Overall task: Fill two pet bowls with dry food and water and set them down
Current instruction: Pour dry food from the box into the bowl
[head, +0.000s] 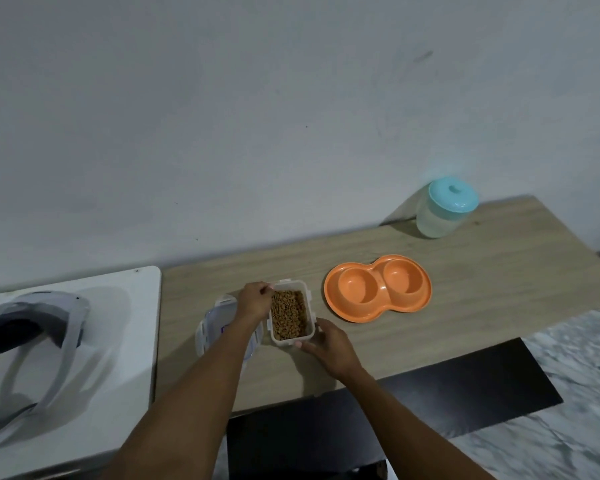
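Note:
A clear plastic container (309,308) full of brown dry food stands open on the wooden table (465,306). My left hand (253,301) grips its far left rim. My right hand (326,344) holds its near right corner. The container's clear lid (210,327) lies flat just left of it, partly under my left forearm. An orange double pet bowl (378,289) sits to the right, and both of its wells look empty. A clear jug with a light blue lid (444,209) stands at the back right by the wall.
A white surface (118,358) on the left carries a white and grey headset (32,341). A black panel (430,403) runs along the table's near edge. The grey wall (291,116) rises right behind the table. Pale mottled floor (568,393) shows at the right.

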